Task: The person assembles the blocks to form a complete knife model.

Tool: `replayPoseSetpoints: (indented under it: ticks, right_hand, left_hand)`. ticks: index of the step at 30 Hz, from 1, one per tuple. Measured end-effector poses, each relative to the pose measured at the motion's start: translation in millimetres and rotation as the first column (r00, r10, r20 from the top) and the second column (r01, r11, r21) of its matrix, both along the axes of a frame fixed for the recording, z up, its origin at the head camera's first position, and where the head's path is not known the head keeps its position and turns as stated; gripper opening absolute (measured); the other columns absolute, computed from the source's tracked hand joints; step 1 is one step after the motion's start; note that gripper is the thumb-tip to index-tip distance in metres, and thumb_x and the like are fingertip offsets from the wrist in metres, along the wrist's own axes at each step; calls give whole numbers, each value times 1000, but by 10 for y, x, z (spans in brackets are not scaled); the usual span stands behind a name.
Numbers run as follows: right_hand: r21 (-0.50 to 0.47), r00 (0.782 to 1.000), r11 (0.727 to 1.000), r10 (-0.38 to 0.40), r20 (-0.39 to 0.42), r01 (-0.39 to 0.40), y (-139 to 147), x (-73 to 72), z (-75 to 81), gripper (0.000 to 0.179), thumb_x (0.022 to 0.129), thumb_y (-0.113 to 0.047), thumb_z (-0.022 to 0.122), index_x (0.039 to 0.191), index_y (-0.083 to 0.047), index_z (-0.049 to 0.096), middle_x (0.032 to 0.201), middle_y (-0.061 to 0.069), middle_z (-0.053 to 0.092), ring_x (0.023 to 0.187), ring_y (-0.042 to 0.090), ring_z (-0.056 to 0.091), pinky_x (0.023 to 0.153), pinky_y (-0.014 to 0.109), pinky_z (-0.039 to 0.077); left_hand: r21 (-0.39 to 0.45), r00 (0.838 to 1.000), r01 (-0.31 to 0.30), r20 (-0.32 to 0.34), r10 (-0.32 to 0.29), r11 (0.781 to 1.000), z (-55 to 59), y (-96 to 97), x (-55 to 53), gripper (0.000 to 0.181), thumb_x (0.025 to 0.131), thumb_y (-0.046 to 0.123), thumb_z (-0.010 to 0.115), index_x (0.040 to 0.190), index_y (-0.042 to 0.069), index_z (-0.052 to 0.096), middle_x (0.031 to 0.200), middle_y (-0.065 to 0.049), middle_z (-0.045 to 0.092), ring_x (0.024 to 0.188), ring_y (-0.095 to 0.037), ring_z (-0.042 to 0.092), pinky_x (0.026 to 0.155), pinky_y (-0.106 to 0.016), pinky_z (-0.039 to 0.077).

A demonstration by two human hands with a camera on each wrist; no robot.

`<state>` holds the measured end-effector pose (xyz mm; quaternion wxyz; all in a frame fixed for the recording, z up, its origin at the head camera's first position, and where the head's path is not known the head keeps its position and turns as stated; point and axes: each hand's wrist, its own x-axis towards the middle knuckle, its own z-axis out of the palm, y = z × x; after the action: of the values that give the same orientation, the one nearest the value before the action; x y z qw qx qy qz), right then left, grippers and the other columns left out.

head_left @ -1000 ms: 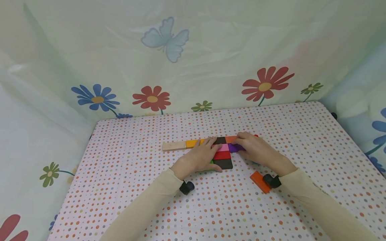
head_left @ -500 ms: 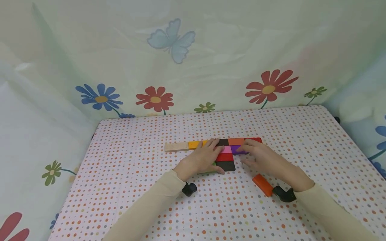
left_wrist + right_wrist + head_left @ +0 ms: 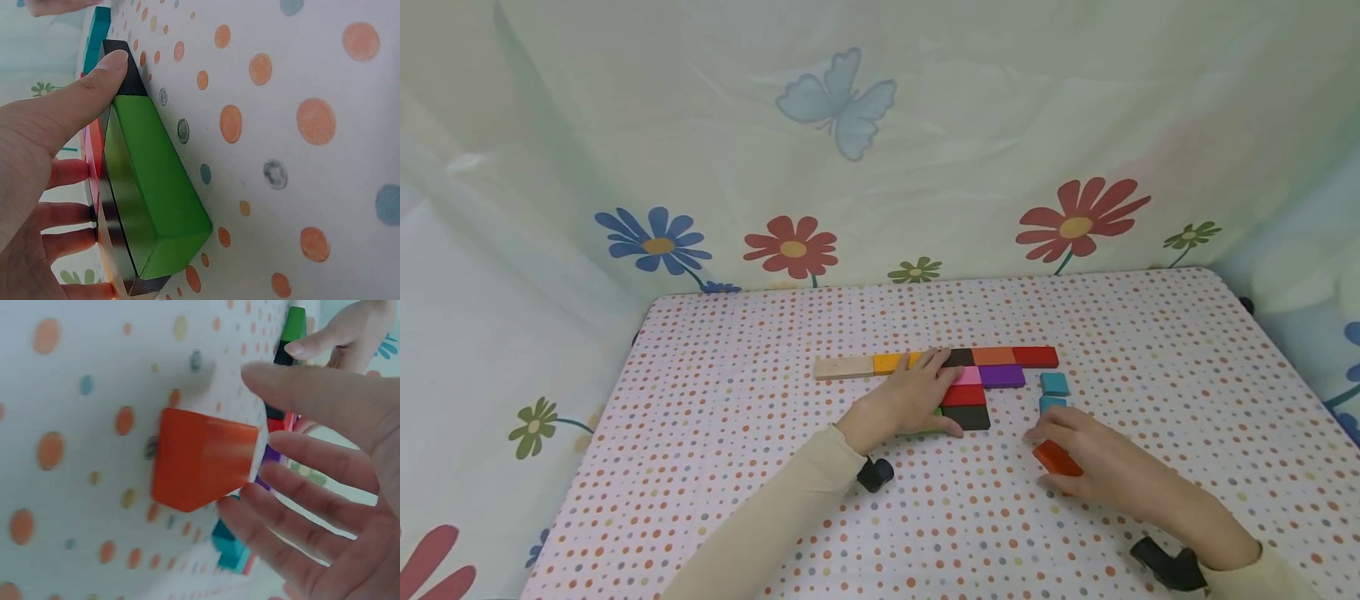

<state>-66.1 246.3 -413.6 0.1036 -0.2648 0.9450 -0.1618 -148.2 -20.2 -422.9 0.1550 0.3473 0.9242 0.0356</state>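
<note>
My left hand (image 3: pixel 902 400) lies over rows of flat coloured blocks, its fingers spread across them. In the left wrist view its thumb touches the dark block (image 3: pixel 132 78), beside a green block (image 3: pixel 156 175). A purple block (image 3: pixel 1002 377) ends the second row, against a pink block (image 3: pixel 967 377); a red block (image 3: pixel 964 395) lies below. My right hand (image 3: pixel 1093 454) is over a separate orange block (image 3: pixel 1056 459). The right wrist view shows its fingers extended around the orange block's far end, with thumb and fingers apart; contact is unclear.
The back row runs from a plain wooden block (image 3: pixel 844 367) through a yellow block (image 3: pixel 889 363) to a red block (image 3: pixel 1036 357) at its right end. Two blue blocks (image 3: pixel 1054 384) lie right of the rows. The dotted tabletop (image 3: pixel 760 333) meets a flowered backdrop (image 3: pixel 700 150).
My right hand has left the purple block and moved down and right to the orange block, uncovering the blue blocks. The left hand stays on the rows. The head view has shifted slightly.
</note>
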Motion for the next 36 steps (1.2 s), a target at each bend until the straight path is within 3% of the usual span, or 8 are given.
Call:
replayPoseSetpoints:
  ticks: [7,14,18,22,28,33,36]
  right_hand:
    - [-24,996,996,-84,36,85,48,57,-88,41,76,-15,95,112,-11,75,113,5,60,90,17,57,77,37,59]
    - [-11,982,982,-190,16,191,37,79,-140,58,75,-18,96,124,-2,69,108,12,59,82,17,55,69,35,56]
    - [32,973,975,-222,68,220,22,63,-116,56,77,-19,94,124,0,68,113,18,64,87,23,60,76,45,59]
    - [65,980,981,-188,63,184,-35,56,-70,49,79,-17,93,122,-3,72,123,24,64,100,33,64,84,58,58]
    - [24,994,994,-105,-14,106,-139,-18,51,44,79,-16,93,118,-6,75,117,17,66,97,30,64,81,55,60]
    - [-44,989,998,-52,-136,46,-214,-238,148,43,77,-8,93,116,-4,76,113,14,68,99,32,67,82,55,60]
    - [-55,985,998,-41,-166,32,-260,-368,156,43,76,-4,93,115,-4,76,110,12,67,99,32,66,83,55,60]
  left_hand:
    - [17,1000,4,2,-4,1000,-20,-4,-1,92,94,65,66,165,17,33,174,-11,19,159,-27,19,126,-56,20]
    - [15,1000,8,-12,-8,1000,-12,-12,-5,93,94,65,66,166,17,33,173,-12,19,159,-28,19,126,-56,20]
    - [25,1000,10,0,-10,1000,-10,-1,-7,93,94,65,67,166,17,33,173,-12,19,159,-28,19,126,-56,19]
    - [26,1000,3,9,-4,1000,-17,4,-6,92,94,64,67,165,17,33,174,-12,18,159,-27,19,126,-56,19]
    - [18,1000,2,8,-2,1000,-10,16,-6,92,94,65,67,166,18,33,174,-11,18,159,-27,19,126,-55,20]
    - [28,1000,-4,18,3,1000,-16,7,-5,92,94,64,67,166,18,33,174,-11,18,159,-27,18,126,-56,18]
    - [42,1000,-5,24,4,999,-22,-6,-2,92,94,64,67,165,18,33,174,-12,18,159,-28,18,126,-56,18]
